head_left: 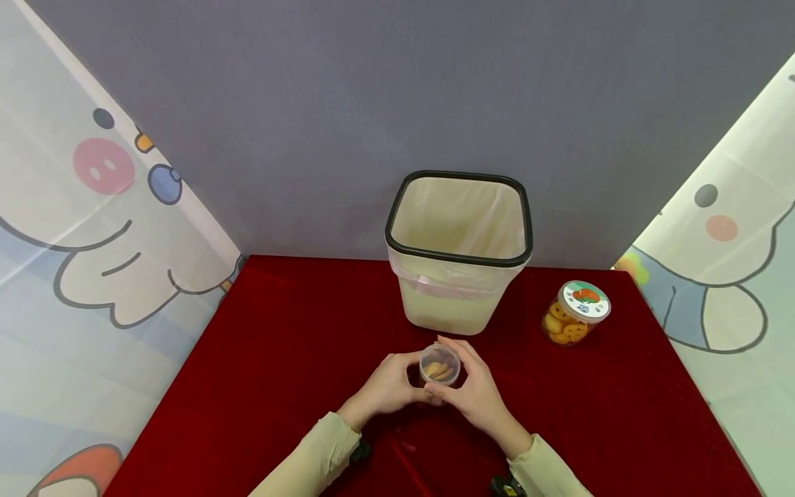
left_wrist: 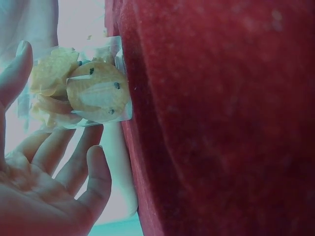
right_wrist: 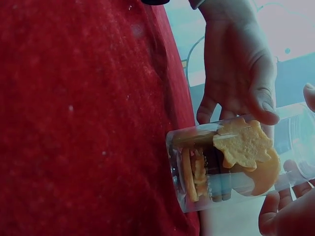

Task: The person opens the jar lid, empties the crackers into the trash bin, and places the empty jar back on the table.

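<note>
A small clear plastic jar with several cookies inside stands between my two hands, close over the red cloth. The left hand holds it from the left, thumb on the near side and fingers curving round the far side. From the right, my right hand grips it, with fingertips at the far rim and the thumb across the near side. The left wrist view shows round cookies through the jar wall. A flower-shaped cookie shows through it in the right wrist view.
Behind the hands stands a cream trash bin with a black rim and a plastic liner. A second cookie jar with a printed lid sits at the right on the red cloth. A grey panel rises at the back.
</note>
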Tool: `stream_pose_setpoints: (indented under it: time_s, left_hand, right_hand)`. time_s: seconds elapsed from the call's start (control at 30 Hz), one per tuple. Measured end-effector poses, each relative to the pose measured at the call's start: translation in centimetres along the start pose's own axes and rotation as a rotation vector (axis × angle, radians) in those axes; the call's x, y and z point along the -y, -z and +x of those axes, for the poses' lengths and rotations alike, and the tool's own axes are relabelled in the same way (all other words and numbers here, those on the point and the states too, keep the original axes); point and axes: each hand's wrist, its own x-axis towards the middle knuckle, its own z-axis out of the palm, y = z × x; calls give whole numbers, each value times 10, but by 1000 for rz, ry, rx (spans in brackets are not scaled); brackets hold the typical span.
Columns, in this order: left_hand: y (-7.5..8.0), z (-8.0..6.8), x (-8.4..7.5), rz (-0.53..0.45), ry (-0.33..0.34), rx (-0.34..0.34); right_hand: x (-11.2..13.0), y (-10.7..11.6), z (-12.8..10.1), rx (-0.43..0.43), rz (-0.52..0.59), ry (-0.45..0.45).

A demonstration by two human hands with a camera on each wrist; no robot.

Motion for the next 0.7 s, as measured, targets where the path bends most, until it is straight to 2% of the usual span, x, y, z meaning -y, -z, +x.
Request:
stream_pose_setpoints:
  time_s: [0.2,0.4,0.7]
  left_hand:
    - [0,0,0,6,-6,1]
    - [0,1,0,-12,2,6]
    - [-2,2,-1,4,21,8]
  right_hand:
    - [-4,2,-1,5,51,-4]
    - [-8,9,-3,16,125,45]
    - [-10,23,-6,29,73,79]
